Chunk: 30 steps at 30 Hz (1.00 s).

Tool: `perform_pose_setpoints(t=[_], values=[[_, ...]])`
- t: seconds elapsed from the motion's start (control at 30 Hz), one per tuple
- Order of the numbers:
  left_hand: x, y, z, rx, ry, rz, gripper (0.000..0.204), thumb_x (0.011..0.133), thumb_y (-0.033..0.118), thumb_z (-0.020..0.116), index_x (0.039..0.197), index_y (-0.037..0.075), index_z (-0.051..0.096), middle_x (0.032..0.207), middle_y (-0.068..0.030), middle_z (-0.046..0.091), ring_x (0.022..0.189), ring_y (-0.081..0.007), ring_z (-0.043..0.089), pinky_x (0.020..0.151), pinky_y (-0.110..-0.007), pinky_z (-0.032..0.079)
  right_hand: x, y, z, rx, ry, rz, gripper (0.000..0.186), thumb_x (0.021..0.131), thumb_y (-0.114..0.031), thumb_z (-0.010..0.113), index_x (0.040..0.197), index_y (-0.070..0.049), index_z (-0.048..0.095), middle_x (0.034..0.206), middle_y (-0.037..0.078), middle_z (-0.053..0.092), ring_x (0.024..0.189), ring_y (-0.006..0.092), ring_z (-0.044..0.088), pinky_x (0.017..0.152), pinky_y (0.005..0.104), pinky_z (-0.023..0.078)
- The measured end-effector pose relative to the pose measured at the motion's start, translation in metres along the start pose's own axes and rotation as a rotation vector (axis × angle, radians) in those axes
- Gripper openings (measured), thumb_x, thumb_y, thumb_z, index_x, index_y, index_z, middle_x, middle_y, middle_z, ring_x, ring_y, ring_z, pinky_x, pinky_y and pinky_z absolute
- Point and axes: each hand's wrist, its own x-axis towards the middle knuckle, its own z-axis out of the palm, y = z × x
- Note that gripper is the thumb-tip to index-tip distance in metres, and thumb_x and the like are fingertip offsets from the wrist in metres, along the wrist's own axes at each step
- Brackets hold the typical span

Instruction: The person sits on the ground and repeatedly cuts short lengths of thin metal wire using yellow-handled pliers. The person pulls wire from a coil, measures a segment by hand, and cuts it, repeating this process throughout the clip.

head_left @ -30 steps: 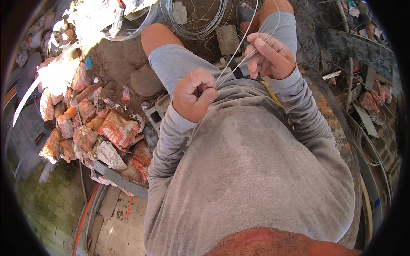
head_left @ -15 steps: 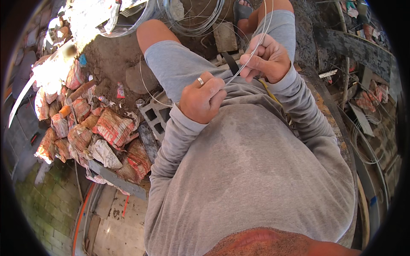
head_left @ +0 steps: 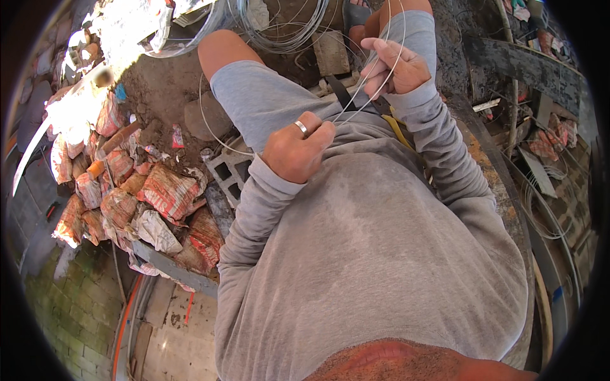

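Observation:
My left hand [head_left: 298, 147], a ring on one finger, is closed on thin metal wire [head_left: 344, 115] in front of my waist. One wire tail [head_left: 213, 126] curves out past my left wrist, over the left knee side. Two strands rise from that fist toward my right hand [head_left: 400, 66], which is raised over my right thigh. Its fingers are bent and parted, and the strands pass across and beside them; no firm grip shows. Beyond my knees lies a larger coil of wire [head_left: 286, 41].
Filled, torn sacks [head_left: 168, 190] are heaped at the left. A hollow concrete block [head_left: 229, 171] stands by my left thigh, another block [head_left: 332, 54] between my feet. Planks [head_left: 524, 66] and another wire coil [head_left: 548, 203] lie at the right.
My right hand has loosened from a pinch on the wire and its fingers have spread. The strands have moved apart. My left hand stays closed, nearly in place.

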Motion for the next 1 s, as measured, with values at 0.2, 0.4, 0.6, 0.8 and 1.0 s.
perform_pose_setpoints(t=[0.2, 0.4, 0.6, 0.8, 1.0], values=[[-0.01, -0.014, 0.002, 0.187, -0.016, 0.017, 0.022, 0.072, -0.002, 0.062, 0.092, 0.005, 0.062, 0.078, -0.006, 0.052, 0.06, -0.0198, 0.058, 0.049, -0.031, 0.049, 0.004, -0.021, -0.011, 0.222, 0.009, 0.079, 0.045, 0.099, -0.031, 0.055, 0.13, 0.002, 0.054, 0.093, 0.013, 0.069, 0.071, 0.0165, 0.069, 0.054, 0.0282, 0.058], [-0.008, -0.017, 0.006, 0.154, 0.061, 0.122, 0.02, 0.071, 0.001, 0.063, 0.09, 0.006, 0.062, 0.079, -0.0054, 0.052, 0.064, -0.0188, 0.059, 0.049, -0.03, 0.049, 0.005, -0.002, -0.014, -0.077, 0.03, -0.079, 0.058, 0.093, -0.018, 0.065, 0.136, 0.012, 0.04, 0.099, 0.017, 0.069, 0.075, 0.0206, 0.071, 0.061, 0.0282, 0.061], [-0.01, -0.021, 0.002, -0.016, -0.114, -0.026, 0.024, 0.075, 0.003, 0.069, 0.098, 0.002, 0.065, 0.079, -0.0083, 0.058, 0.061, -0.0207, 0.06, 0.055, -0.031, 0.05, 0.002, 0.004, -0.019, -0.109, -0.056, -0.097, 0.046, 0.095, -0.006, 0.054, 0.138, 0.007, 0.042, 0.105, 0.018, 0.068, 0.075, 0.0202, 0.07, 0.061, 0.0286, 0.061], [0.024, -0.015, 0.027, -0.438, 0.054, -0.331, 0.02, 0.083, 0.008, 0.068, 0.101, 0.004, 0.06, 0.074, -0.0043, 0.058, 0.06, -0.0109, 0.054, 0.056, -0.026, 0.045, -0.013, 0.005, 0.013, -0.136, -0.124, -0.085, 0.048, 0.088, 0.001, 0.049, 0.134, 0.011, 0.043, 0.102, 0.019, 0.067, 0.074, 0.0206, 0.07, 0.062, 0.028, 0.06], [0.047, -0.011, 0.05, -0.504, 0.073, -0.435, 0.014, 0.088, 0.01, 0.064, 0.088, 0.005, 0.052, 0.064, -0.0043, 0.053, 0.057, -0.0106, 0.049, 0.053, -0.028, 0.042, -0.011, 0.009, 0.008, -0.049, -0.062, -0.048, 0.05, 0.086, 0.003, 0.05, 0.135, 0.008, 0.044, 0.102, 0.018, 0.067, 0.073, 0.0206, 0.069, 0.058, 0.0281, 0.06]])
